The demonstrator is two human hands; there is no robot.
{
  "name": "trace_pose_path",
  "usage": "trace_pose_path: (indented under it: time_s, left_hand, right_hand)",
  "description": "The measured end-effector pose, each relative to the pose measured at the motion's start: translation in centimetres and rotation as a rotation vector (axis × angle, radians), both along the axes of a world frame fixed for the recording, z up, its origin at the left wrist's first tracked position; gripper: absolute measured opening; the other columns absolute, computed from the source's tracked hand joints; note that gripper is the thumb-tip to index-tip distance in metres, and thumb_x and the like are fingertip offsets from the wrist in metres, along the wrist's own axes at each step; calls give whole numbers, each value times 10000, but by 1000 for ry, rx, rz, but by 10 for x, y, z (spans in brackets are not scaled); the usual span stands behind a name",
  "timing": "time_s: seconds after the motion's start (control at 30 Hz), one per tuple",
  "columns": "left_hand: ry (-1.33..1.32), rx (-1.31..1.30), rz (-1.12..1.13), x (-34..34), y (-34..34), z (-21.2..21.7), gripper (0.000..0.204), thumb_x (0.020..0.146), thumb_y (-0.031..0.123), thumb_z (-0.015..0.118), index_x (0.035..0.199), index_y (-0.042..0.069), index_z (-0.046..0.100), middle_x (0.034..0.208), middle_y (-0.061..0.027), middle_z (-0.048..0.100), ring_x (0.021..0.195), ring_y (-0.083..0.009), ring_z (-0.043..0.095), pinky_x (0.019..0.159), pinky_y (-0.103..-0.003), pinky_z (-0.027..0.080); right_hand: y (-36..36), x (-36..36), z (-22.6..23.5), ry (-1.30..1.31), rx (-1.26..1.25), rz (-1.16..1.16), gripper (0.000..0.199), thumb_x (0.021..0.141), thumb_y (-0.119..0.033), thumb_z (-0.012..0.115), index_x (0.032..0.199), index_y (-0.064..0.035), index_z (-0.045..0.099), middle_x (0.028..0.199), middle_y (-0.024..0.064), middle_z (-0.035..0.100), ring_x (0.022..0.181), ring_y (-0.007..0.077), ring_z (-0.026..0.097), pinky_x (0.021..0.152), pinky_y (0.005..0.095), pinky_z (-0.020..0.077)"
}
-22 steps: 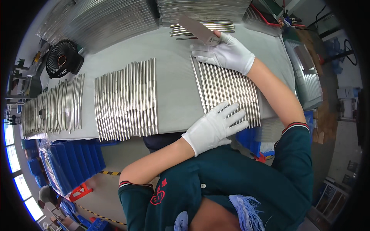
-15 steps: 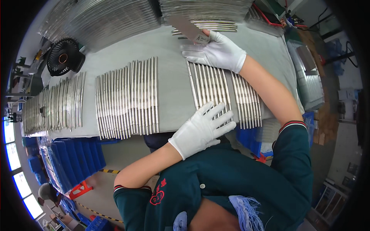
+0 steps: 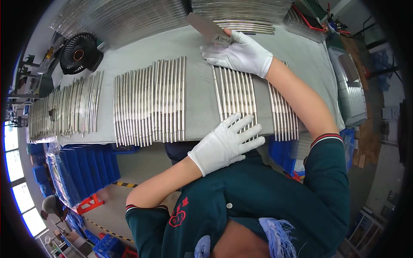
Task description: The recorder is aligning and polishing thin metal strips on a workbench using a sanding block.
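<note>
Covering the upper half of the frame, a pale grey worktable (image 3: 202,99) carries metal rods laid side by side in flat batches.

- Batch of rods under the hands (image 3: 234,96), right of centre: narrow silver bars, parallel, running away from the person.
- Left hand (image 3: 226,144), white cotton glove, centre of the frame: fingers spread wide and flat on the near ends of that batch, gripping nothing.
- Right hand (image 3: 241,53), white glove, upper centre: palm down on the far ends of the same batch, thumb and forefinger pinching a flat metal plate (image 3: 208,28) that slants toward the upper left.
- Narrow batch (image 3: 284,114), just right of the first, partly hidden by the right forearm.
- Middle batch (image 3: 150,103), left of centre, well apart from the hands.
- Far-left batch (image 3: 64,107), at the left rim.
- Stacked rods (image 3: 129,17) along the upper edge.
- Black desk fan (image 3: 79,53), upper left, on the table corner.
- Blue plastic bins (image 3: 81,172), lower left, on the floor below the table.
- Bright windows (image 3: 13,172) at the left rim; the floor is grey concrete with a striped line.
</note>
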State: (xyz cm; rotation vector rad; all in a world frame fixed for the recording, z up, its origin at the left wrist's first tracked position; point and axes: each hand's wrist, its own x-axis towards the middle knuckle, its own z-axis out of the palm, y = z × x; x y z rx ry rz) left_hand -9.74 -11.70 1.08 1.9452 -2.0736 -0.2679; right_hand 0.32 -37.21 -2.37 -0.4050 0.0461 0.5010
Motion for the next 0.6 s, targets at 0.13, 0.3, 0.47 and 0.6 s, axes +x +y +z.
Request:
trace_pose_path:
  time_s: [0.13, 0.3, 0.47, 0.6]
  left_hand:
    - [-66, -63, -125, -8, -23, -8, 641, 849, 436, 682, 1409, 194, 484, 1450, -61, 458, 1397, -288, 386, 1193, -481, 263]
    - [-36, -111, -157, -12, -33, -15, 627, 855, 435, 677, 1398, 177, 495, 1435, -52, 471, 1392, -270, 392, 1197, -469, 259]
    - [-42, -89, -120, -4, -16, -7, 613, 836, 412, 698, 1369, 167, 521, 1425, -62, 484, 1379, -284, 407, 1180, -477, 280]
    - [10, -41, 20, 4, 18, 2, 627, 798, 368, 738, 1352, 156, 536, 1414, -75, 496, 1351, -321, 433, 1154, -493, 310]
  right_hand:
    - [-21, -17, 1, 6, 74, -16, 643, 960, -347, 637, 1436, -17, 359, 1461, 280, 362, 1341, 426, 432, 1131, 522, 414]
    - [-32, -27, 6, -34, -18, -82, 645, 951, -371, 645, 1415, -7, 382, 1449, 298, 372, 1337, 442, 434, 1126, 526, 419]
    - [-20, -17, -1, -43, 33, -68, 647, 950, -368, 646, 1422, -6, 392, 1451, 296, 380, 1340, 449, 430, 1112, 532, 432]
    - [1, -10, 14, -20, -4, -107, 645, 966, -378, 615, 1420, 23, 395, 1411, 254, 427, 1303, 419, 473, 1079, 529, 460]
